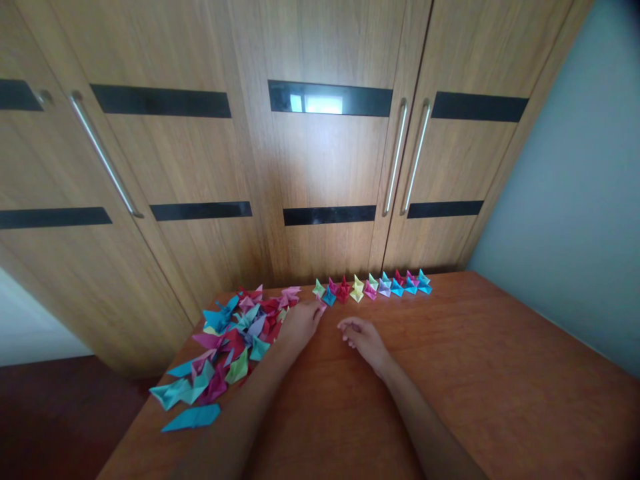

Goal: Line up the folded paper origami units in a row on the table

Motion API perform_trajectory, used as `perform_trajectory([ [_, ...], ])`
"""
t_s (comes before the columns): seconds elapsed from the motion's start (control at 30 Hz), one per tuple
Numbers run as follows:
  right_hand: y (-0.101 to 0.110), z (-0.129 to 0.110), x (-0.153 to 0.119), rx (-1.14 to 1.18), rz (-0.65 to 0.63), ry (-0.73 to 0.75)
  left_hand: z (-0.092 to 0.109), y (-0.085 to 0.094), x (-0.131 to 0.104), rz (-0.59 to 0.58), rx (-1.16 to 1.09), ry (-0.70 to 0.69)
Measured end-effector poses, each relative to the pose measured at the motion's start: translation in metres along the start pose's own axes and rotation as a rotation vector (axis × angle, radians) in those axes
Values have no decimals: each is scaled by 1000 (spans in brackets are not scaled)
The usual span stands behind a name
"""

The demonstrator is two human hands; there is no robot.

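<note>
At the left end of the row, my left hand (301, 323) pinches a small pink origami piece (321, 304), partly covered by the fingers. My right hand (364, 339) hovers over the table a little to the right, its fingers loosely curled and apart, with nothing visible in them. Two lines of folded paper pieces run along the table's back edge, among them a yellow origami piece (357, 289) and a red origami piece (343, 291). Left of my left hand lies a heap of colourful origami pieces (235, 343), partly hidden behind my forearm.
The brown wooden table (480, 373) backs onto a wooden wardrobe (320, 160) with metal handles. A flat blue folded paper (193, 418) lies at the front of the heap, near the table's left edge. A pale wall (570, 220) borders the right side.
</note>
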State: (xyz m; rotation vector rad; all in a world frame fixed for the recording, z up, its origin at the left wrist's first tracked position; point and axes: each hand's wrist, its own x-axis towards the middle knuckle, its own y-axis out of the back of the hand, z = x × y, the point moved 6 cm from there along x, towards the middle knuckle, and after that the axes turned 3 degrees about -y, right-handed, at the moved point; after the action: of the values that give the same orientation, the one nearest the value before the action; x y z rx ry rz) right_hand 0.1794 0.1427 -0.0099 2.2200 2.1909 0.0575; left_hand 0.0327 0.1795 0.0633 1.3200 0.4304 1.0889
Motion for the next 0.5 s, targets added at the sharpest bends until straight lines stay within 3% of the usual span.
perform_trajectory([
  [0.5,-4,-2,0,-13,-43,2,-9,-26,11,-68,-5,3],
])
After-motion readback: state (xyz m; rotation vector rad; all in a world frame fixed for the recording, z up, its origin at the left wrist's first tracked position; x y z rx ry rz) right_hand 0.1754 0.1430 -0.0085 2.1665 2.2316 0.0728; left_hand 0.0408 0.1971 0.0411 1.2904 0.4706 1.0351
